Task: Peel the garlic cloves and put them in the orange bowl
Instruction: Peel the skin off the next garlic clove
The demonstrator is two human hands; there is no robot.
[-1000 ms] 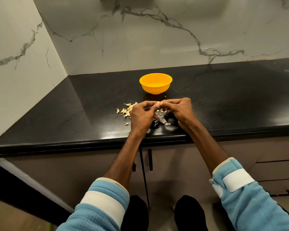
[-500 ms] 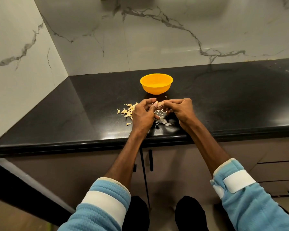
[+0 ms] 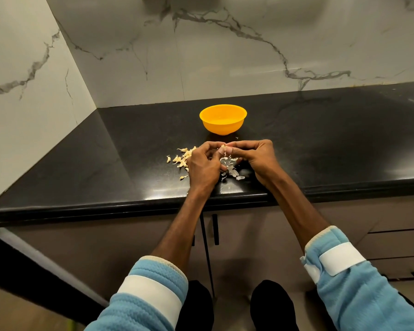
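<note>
Garlic clove (image 3: 222, 147) pinched between left hand (image 3: 202, 166) and right hand (image 3: 257, 156).

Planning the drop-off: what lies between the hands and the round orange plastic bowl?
Head view: bare glossy black countertop, save one tiny pale fleck near the bowl.

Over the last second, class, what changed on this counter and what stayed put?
No clear change. The left hand and right hand keep pinching one garlic clove between them above the peel scraps. The orange bowl and the loose cloves stay put.
</note>
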